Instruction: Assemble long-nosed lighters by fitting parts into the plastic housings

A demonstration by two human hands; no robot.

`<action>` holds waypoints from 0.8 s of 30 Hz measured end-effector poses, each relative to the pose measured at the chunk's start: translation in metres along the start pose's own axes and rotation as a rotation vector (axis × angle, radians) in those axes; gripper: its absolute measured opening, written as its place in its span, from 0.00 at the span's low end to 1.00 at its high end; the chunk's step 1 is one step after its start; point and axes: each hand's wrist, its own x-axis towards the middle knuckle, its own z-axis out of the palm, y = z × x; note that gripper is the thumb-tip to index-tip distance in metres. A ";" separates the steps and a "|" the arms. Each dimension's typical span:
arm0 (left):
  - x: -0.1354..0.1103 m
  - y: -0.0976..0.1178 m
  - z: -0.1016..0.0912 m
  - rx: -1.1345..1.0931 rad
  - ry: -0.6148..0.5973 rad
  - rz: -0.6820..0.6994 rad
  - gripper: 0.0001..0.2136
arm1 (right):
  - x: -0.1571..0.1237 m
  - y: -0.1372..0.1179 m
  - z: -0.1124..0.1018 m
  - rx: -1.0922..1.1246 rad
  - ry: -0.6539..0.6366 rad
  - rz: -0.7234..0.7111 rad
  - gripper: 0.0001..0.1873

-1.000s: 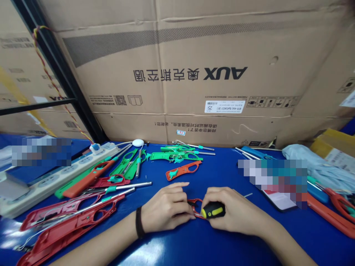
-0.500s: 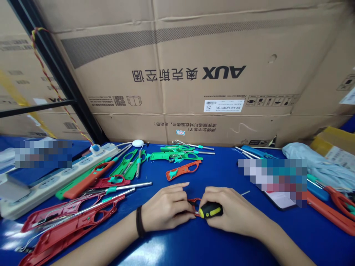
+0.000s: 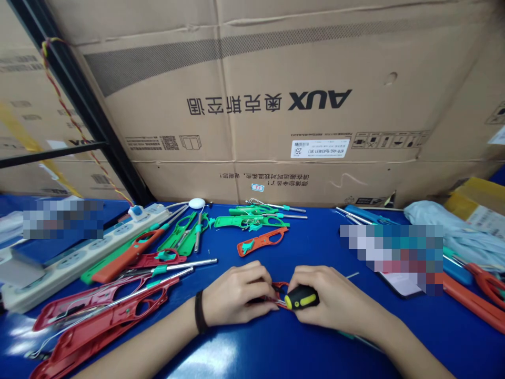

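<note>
My right hand (image 3: 325, 295) is closed around a screwdriver (image 3: 303, 300) with a black and yellow handle, its short shaft pointing left. A red lighter casing (image 3: 281, 288) is pinched in my left hand (image 3: 242, 295); my fingers cover most of it. The screwdriver's shaft reaches the casing, but the tip is hidden at my left fingers. Just beyond my hands lies an orange casing half (image 3: 266, 241) with a small green part in it. To the left, opened red lighter casings (image 3: 106, 329) lie with metal tubes and wires.
Green lighter casings (image 3: 250, 221) lie near the cardboard box (image 3: 252, 131) at the back. A white power strip (image 3: 89, 247) runs along the left. On the right are a phone (image 3: 400, 284), orange lighters (image 3: 473, 300) and a pale blue cloth bag (image 3: 450, 226).
My left fingers have curled in, the raised forefinger bending down, and more of the red casing shows. A thin rod now shows under my right forearm. The screwdriver has barely moved.
</note>
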 end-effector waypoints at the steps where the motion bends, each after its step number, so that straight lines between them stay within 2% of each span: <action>1: 0.000 0.000 0.000 -0.001 0.000 -0.003 0.06 | 0.000 0.000 0.000 0.005 -0.002 -0.004 0.09; 12: 0.001 0.002 -0.002 0.049 -0.077 -0.024 0.08 | 0.001 0.001 0.003 0.031 -0.018 -0.009 0.09; 24: 0.001 0.002 -0.001 0.026 -0.046 -0.002 0.08 | 0.001 0.002 0.002 0.020 -0.011 -0.019 0.10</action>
